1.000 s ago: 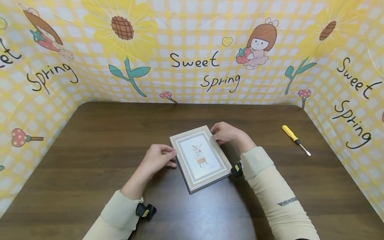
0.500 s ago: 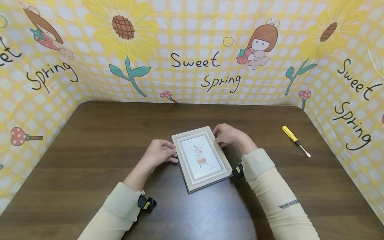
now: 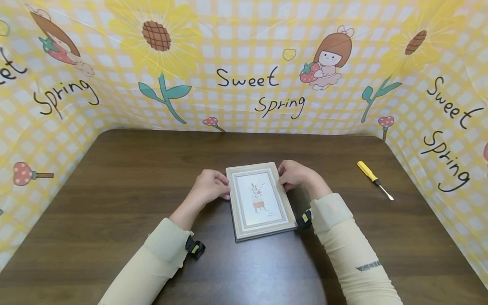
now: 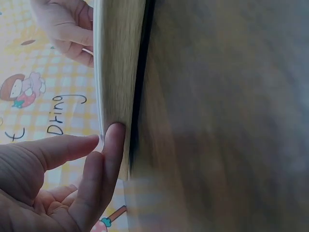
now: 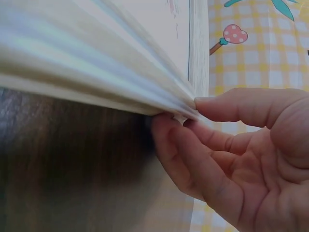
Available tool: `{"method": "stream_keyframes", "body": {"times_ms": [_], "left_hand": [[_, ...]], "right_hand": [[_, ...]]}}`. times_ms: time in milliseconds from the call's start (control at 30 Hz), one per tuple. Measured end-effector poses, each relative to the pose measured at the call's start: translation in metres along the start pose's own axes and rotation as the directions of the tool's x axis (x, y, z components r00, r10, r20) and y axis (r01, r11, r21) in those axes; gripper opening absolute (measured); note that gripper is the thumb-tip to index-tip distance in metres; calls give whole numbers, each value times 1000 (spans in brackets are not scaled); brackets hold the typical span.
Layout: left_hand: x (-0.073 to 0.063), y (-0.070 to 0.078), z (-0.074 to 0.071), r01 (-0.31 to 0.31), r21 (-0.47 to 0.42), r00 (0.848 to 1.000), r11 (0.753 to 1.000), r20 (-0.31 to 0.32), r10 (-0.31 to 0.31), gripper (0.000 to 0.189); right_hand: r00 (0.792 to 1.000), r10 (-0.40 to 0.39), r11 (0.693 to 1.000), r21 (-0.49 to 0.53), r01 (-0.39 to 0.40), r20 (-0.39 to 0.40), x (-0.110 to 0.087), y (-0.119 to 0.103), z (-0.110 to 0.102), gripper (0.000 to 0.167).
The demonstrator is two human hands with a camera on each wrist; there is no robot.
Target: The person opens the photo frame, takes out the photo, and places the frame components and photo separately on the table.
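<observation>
A cream picture frame (image 3: 237, 207) lies face up near the middle of the table, showing a print of a potted plant. My left hand (image 3: 207, 186) holds its left edge near the far corner. In the left wrist view, the index fingertip presses the frame's wooden side (image 4: 120, 63) and the thumb meets the front edge. Across from it, my right hand (image 3: 297, 174) grips the right edge near the far corner. The right wrist view has the thumb (image 5: 231, 106) at the frame's front edge, with curled fingers at its side and underneath.
A screwdriver (image 3: 367, 171) with a yellow handle lies on the right of the dark wooden table (image 3: 133, 190). A yellow checked cloth (image 3: 244, 46) with printed flowers and lettering encloses the back and both sides.
Between my hands the picture frame has turned slightly, its far end swinging right, so it lies straighter. Both hands moved right with it, the left also a little farther away. The screwdriver stayed put.
</observation>
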State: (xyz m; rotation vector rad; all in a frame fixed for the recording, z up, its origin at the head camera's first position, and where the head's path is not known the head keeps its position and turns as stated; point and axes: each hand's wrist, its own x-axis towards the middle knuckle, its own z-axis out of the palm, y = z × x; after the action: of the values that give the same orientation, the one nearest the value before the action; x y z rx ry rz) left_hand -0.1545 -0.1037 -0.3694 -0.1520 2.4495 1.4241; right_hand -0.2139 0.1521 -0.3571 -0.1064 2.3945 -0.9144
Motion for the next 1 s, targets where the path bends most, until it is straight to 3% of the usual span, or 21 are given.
{"method": "stream_keyframes", "body": {"times_ms": [200, 467, 633, 833, 1000], "left_hand": [[6, 6, 4, -3, 83, 1000, 997, -12, 4, 22], [11, 11, 13, -1, 107, 1000, 994, -31, 4, 22], [13, 11, 16, 4, 113, 1000, 994, -28, -1, 23], [1, 12, 15, 18, 159, 1000, 987, 11, -20, 27], [-18, 14, 17, 7, 270, 999, 963, 33, -17, 31]], "right_hand": [[1000, 13, 1000, 21, -13, -14, -4, 8, -2, 33], [1000, 15, 997, 70, -14, -27, -11, 20, -6, 32], [1000, 3, 988, 157, -1, -15, -14, 29, -8, 33], [999, 28, 964, 266, -16, -41, -15, 39, -16, 38], [995, 49, 955, 296, -21, -86, -14, 39, -24, 43]]}}
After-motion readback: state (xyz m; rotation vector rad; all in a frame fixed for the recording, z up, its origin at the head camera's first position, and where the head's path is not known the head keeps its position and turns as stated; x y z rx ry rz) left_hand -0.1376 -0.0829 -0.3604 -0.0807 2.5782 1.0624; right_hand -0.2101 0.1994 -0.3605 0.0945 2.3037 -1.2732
